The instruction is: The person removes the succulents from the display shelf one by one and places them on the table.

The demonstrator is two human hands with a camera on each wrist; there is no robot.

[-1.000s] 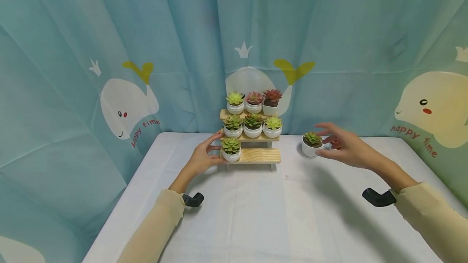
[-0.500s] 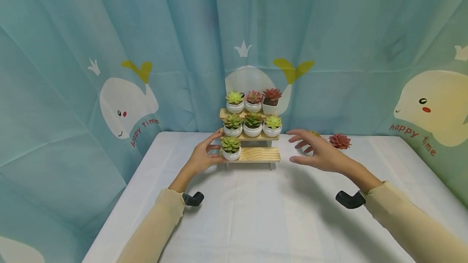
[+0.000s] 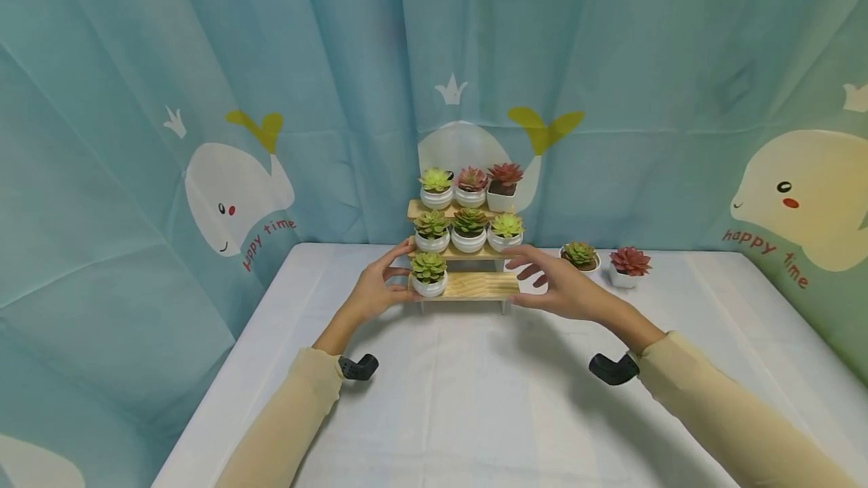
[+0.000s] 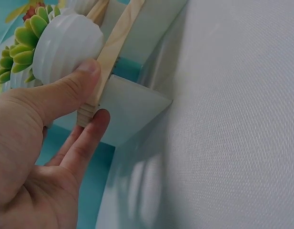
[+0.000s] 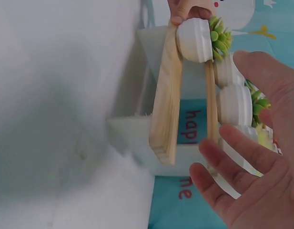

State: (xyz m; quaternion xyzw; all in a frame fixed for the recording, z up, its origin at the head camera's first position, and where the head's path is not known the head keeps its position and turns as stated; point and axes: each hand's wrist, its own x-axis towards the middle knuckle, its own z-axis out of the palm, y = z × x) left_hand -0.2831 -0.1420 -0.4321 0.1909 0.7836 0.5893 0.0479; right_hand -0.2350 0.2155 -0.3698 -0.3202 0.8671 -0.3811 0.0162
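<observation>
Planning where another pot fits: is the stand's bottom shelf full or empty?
Neither: one green succulent occupies the left end of the bottom shelf; the rest looks bare.

From where I stand, a teal curtain [image 3: 325,59] w/ vert. folds hangs at 12 o'clock & wraps round to 9 and 3. Printed on it: a white whale [image 3: 233,190] at 10, a partly covered center whale [image 3: 468,145] at 12, a yellower-lit whale [image 3: 800,205] at 2, plus small white crowns [image 3: 450,90] & yellow-green tails [image 3: 545,130]. Red "happy time" lettering [image 3: 753,245] shows at 10 and 2. Table w/ white cloth [image 3: 468,398] spreads toward 6, far edge by the curtain; lt. creases, soft shadows, curtain greener approx. 3.
</observation>
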